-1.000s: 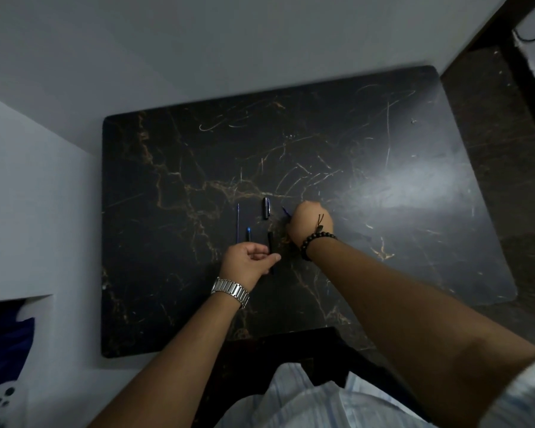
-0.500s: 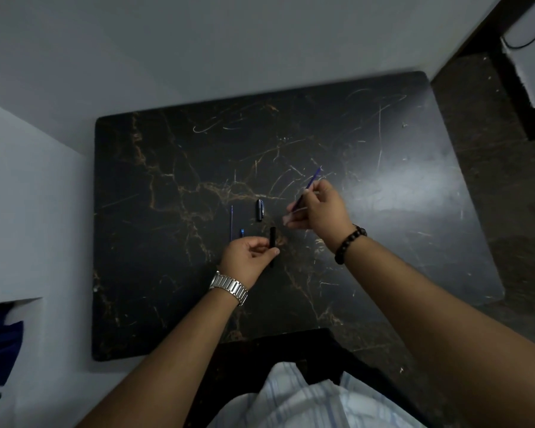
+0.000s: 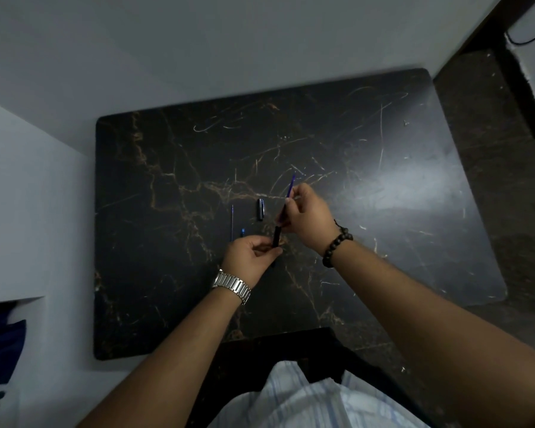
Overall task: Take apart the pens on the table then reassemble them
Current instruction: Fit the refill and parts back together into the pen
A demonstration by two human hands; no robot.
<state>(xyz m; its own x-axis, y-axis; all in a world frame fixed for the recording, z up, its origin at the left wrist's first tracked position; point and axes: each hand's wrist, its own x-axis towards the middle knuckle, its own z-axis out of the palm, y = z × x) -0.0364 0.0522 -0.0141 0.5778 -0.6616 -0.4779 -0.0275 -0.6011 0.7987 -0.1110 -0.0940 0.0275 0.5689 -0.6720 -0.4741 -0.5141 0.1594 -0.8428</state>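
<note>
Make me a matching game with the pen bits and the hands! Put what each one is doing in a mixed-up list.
Things:
1. cap
2. blue refill
3. black barrel
4. watch

States:
A. held by the left hand
B. lying on the table
C. on the left wrist
D. pinched by the right hand

Pairs: 1-B, 2-D, 3-A, 4-C

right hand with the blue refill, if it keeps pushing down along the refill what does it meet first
Probably the open top of the black pen barrel held by the left hand; the right hand aims the blue refill at it, though depth is unclear.
</note>
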